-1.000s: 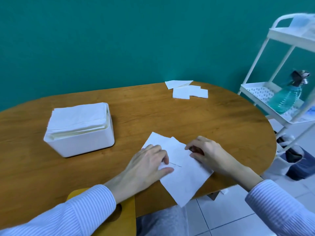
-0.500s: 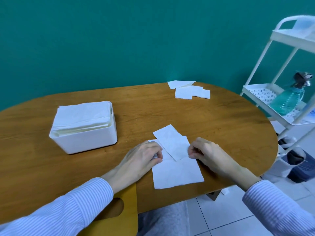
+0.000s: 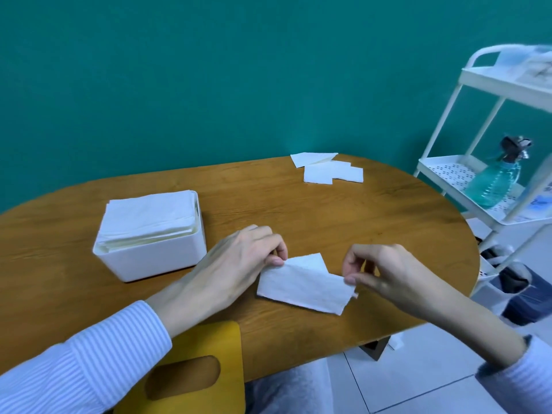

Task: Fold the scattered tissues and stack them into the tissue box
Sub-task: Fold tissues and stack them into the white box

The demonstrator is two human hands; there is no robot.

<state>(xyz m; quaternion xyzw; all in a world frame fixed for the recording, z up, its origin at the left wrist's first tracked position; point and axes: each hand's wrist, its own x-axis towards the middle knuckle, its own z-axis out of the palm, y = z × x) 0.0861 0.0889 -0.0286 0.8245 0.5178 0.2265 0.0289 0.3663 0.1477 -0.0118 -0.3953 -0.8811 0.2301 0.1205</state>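
I see a white folded tissue [image 3: 304, 283] lying as a long strip near the front edge of the wooden worktop [image 3: 373, 222], between my two hands. My left hand [image 3: 239, 258] pinches its upper left corner between thumb and curled fingers. My right hand [image 3: 385, 273] pinches the strip's right end, thumb and forefinger closed on the paper, the other fingers curled above it. Whether the strip rests flat on the wood or is lifted slightly, I cannot tell.

Just beside my left hand, further left, stands the white tissue box [image 3: 152, 258], open at the top, with a stack of folded tissues [image 3: 149, 216] rising above its rim. At the far edge of the worktop, well apart from my hands, lie a few loose tissues [image 3: 328, 170], overlapping one another. A yellow chair back [image 3: 191, 369] shows below my left striped sleeve [image 3: 89, 363]. To the right stands a white shelf cart [image 3: 478, 186] carrying a green spray bottle [image 3: 495, 180].
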